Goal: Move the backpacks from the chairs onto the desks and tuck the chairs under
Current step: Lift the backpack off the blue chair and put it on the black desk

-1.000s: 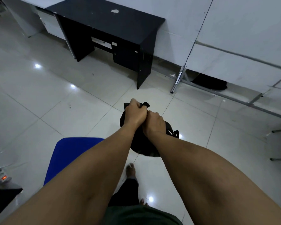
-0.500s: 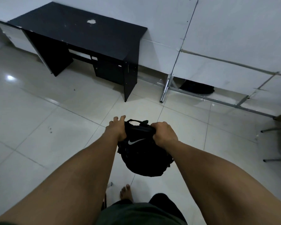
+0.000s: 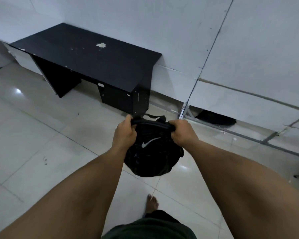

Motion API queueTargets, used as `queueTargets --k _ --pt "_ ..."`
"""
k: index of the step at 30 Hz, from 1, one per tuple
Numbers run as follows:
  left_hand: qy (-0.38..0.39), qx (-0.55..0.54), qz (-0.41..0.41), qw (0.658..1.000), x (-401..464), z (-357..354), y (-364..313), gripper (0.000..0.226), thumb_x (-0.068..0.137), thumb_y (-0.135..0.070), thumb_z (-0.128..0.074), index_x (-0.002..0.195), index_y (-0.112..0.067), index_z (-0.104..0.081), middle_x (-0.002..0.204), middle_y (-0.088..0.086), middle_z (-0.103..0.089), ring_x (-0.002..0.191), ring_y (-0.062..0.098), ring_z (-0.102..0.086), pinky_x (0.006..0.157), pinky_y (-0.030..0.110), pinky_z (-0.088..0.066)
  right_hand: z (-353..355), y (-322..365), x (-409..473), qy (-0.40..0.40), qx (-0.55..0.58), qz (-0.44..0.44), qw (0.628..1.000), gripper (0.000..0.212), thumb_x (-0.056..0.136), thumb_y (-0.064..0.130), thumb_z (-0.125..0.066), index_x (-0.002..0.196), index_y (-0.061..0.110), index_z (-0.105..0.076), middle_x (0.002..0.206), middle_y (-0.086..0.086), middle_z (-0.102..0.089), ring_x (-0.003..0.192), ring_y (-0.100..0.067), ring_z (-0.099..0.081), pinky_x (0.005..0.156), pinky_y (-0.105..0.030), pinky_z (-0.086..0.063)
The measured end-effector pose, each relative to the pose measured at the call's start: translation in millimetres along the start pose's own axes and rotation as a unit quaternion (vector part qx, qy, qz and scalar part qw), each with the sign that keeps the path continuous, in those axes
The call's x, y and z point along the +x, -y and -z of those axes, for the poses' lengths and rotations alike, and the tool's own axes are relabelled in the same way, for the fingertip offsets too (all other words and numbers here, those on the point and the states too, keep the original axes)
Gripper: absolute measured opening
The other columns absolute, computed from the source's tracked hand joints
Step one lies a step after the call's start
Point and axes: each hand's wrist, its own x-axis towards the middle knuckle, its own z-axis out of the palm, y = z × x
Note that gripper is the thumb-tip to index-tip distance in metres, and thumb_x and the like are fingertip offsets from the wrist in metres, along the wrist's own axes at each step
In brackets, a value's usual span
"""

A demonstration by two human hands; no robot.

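One black backpack (image 3: 152, 152) with a white swoosh mark hangs in the air above the tiled floor (image 3: 41, 135), held at its top edge by both hands. Left hand (image 3: 125, 134) grips the left end of the top edge, fingers curled over it; right hand (image 3: 182, 132) grips the right end the same way. The bag is closed as far as can be seen; its contents cannot be told. A strap loop shows just behind the top edge. One black desk (image 3: 93, 61) stands against the white wall (image 3: 162, 23), beyond the bag and to its left; its top carries one pale chipped patch and a few small specks. The backpack is near the desk's right end panel, not on the desk. One dark object (image 3: 216, 118) lies in a gap under the wall panel at right; too dim to identify. One bare foot (image 3: 152, 203) is on the floor below the bag.
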Motion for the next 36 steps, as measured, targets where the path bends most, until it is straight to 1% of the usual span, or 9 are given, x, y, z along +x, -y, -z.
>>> queueTargets --k 4,8,13,17,22,24,29,32,36 --pt "-0.059 0.033 -0.01 0.998 69 17 -34 0.013 0.091 -0.014 -0.048 0.094 -0.023 -0.038 0.078 0.001 -0.052 0.069 0.028 -0.05 0.059 0.035 -0.038 30 5 75 -0.026 -0.004 0.02 0.999 0.035 0.073 0.002 -0.052 0.095 0.022 -0.071 0.089 -0.009 -0.069 0.088 -0.032 -0.063 0.071 -0.032 -0.047" --pt "-0.121 0.065 0.009 0.99 132 35 -63 0.022 0.088 -0.009 -0.047 0.102 -0.025 -0.041 0.086 0.0 -0.052 0.072 0.028 -0.049 0.061 0.038 -0.039 55 19 138 -0.064 -0.012 0.042 0.997 0.035 0.076 0.006 -0.051 0.1 0.023 -0.07 0.092 -0.009 -0.069 0.086 -0.034 -0.062 0.073 -0.037 -0.052" --pt "-0.215 0.059 -0.035 0.974 220 58 -92 0.023 0.088 -0.009 -0.046 0.104 -0.024 -0.045 0.093 -0.004 -0.058 0.072 0.019 -0.045 0.061 0.036 -0.033 86 37 222 -0.144 -0.047 0.051 0.987 0.025 0.083 0.018 -0.05 0.102 0.025 -0.063 0.091 -0.007 -0.067 0.081 -0.034 -0.061 0.065 -0.034 -0.041" --pt "-0.271 0.051 -0.085 0.957 293 82 -110 0.024 0.087 -0.007 -0.048 0.106 -0.021 -0.048 0.097 -0.002 -0.061 0.082 0.021 -0.057 0.062 0.037 -0.039 109 61 281 -0.235 -0.058 0.042 0.969 0.024 0.087 0.022 -0.046 0.109 0.026 -0.055 0.075 -0.001 -0.06 0.062 -0.025 -0.047 0.057 -0.031 -0.027" --pt "-0.292 0.021 -0.129 0.947 378 120 -123 0.029 0.084 -0.002 -0.049 0.11 -0.016 -0.05 0.095 0.001 -0.064 0.084 0.023 -0.06 0.073 0.041 -0.05 136 103 354 -0.293 -0.053 0.005 0.955 0.019 0.091 0.023 -0.043 0.11 0.024 -0.04 0.061 0.004 -0.05 0.052 -0.019 -0.047 0.052 -0.033 -0.028" --pt "-0.295 0.009 -0.15 0.944 414 133 -127 0.03 0.084 -0.003 -0.049 0.111 -0.017 -0.048 0.094 0.0 -0.064 0.084 0.023 -0.061 0.071 0.04 -0.05 144 118 384 -0.311 -0.06 -0.008 0.948 0.016 0.092 0.023 -0.042 0.107 0.021 -0.038 0.062 0.002 -0.051 0.053 -0.023 -0.048 0.055 -0.034 -0.032" --pt "-0.303 -0.021 -0.165 0.939 490 151 -132 0.036 0.085 -0.004 -0.048 0.114 -0.023 -0.038 0.081 -0.005 -0.059 0.069 0.018 -0.054 0.062 0.035 -0.042 156 138 443 -0.34 -0.063 -0.014 0.938 0.009 0.092 0.022 -0.038 0.102 0.024 -0.039 0.06 0.004 -0.049 0.05 -0.018 -0.044 0.052 -0.034 -0.027" --pt "-0.307 -0.029 -0.168 0.936 538 148 -130 0.033 0.085 -0.002 -0.05 0.111 -0.021 -0.041 0.081 -0.009 -0.054 0.069 0.015 -0.051 0.062 0.034 -0.04 156 137 484 -0.337 -0.064 -0.007 0.939 0.01 0.092 0.023 -0.038 0.1 0.027 -0.042 0.059 0.007 -0.047 0.051 -0.016 -0.043 0.053 -0.034 -0.027" --pt "-0.302 -0.005 -0.173 0.937 594 138 -125 0.033 0.085 -0.001 -0.049 0.111 -0.02 -0.043 0.086 -0.003 -0.062 0.071 0.018 -0.052 0.061 0.033 -0.038 149 124 540 -0.321 -0.068 0.007 0.945 0.011 0.092 0.022 -0.038 0.1 0.029 -0.043 0.06 0.007 -0.049 0.052 -0.019 -0.046 0.052 -0.033 -0.026"
